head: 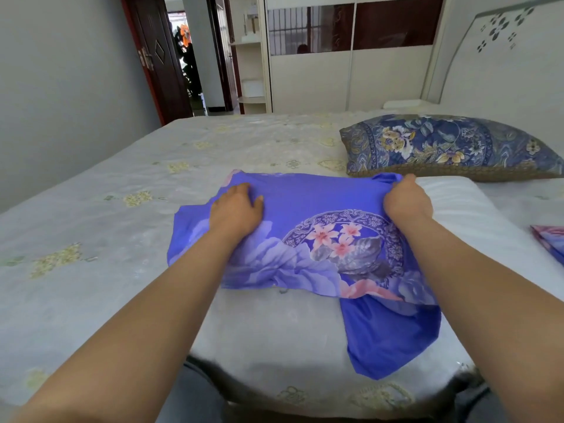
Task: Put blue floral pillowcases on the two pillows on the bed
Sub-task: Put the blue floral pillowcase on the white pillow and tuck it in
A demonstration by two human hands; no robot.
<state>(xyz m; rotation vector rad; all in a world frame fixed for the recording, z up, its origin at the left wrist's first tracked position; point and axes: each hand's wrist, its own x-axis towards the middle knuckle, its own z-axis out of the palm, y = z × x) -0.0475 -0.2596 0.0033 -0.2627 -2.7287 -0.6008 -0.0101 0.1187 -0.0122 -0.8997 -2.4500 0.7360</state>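
Observation:
A blue floral pillowcase (323, 245) covers the left part of a white pillow (457, 206) lying across the bed in front of me. My left hand (236, 207) lies on the case near its far left side, fingers curled into the cloth. My right hand (407, 198) grips a bunched fold of the case at its far edge, where the bare white pillow begins. A loose flap of the case hangs toward me at the lower right. Behind it lies a second pillow (445, 146) with a darker blue and yellow floral cover.
The bed (128, 190) has a pale cover with yellowish flower patches. Another piece of blue and pink floral cloth (549, 241) shows at the right edge. A white headboard (503, 56) stands at the right, a wardrobe (351, 56) behind the bed, an open doorway (189, 56) at the left.

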